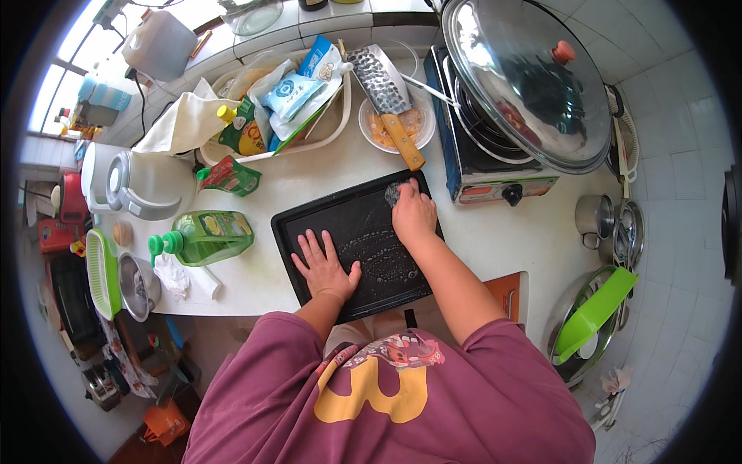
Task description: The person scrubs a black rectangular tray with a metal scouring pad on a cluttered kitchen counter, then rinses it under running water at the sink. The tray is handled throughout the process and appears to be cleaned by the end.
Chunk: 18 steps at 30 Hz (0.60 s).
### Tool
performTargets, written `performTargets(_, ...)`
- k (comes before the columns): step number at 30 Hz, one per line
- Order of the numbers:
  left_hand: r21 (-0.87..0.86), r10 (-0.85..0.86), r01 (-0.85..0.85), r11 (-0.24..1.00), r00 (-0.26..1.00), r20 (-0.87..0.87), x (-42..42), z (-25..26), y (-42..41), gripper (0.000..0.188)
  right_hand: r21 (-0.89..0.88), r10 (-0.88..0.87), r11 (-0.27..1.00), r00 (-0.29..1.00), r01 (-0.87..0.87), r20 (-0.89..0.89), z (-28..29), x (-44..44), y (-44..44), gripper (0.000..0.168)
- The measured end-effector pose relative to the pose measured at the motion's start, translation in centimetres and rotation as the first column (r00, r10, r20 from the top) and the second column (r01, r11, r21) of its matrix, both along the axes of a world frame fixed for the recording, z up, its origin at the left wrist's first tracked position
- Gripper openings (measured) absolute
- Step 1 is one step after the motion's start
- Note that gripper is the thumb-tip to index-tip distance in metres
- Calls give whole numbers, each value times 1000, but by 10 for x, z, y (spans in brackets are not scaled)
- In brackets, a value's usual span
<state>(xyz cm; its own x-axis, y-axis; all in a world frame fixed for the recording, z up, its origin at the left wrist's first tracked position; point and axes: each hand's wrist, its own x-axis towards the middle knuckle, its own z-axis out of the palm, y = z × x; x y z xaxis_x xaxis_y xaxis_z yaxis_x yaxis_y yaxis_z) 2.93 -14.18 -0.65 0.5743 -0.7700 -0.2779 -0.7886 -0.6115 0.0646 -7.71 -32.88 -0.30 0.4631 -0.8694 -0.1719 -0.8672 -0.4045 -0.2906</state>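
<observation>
A black baking tray lies slanted at the counter's front edge, with wet streaks and soap bubbles across its middle. My left hand rests flat on the tray's left part, fingers spread, holding nothing. Near the tray's upper right corner my right hand presses a grey mesh scouring pad against the surface; the fingers partly cover the pad. Left of the tray, a green dish soap pump bottle lies on its side.
Behind the tray, a cleaver lies across a plastic bowl. A portable gas stove under a large glass lid stands at the right. A white basket of packets is at the back left, near an electric kettle. Metal bowls line the right side.
</observation>
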Motion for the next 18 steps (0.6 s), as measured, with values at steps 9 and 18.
performTargets(9, 17, -11, 11, 1000, 1000, 8, 0, -1, -2, 100, -17, 183, 983, 983, -183, -17, -10, 44, 39, 24)
performTargets(18, -26, -5, 5, 1000, 1000, 9, 0, -3, 2, 101, -232, 2, 973, 1000, 5, 29, 10, -6, 10, 31)
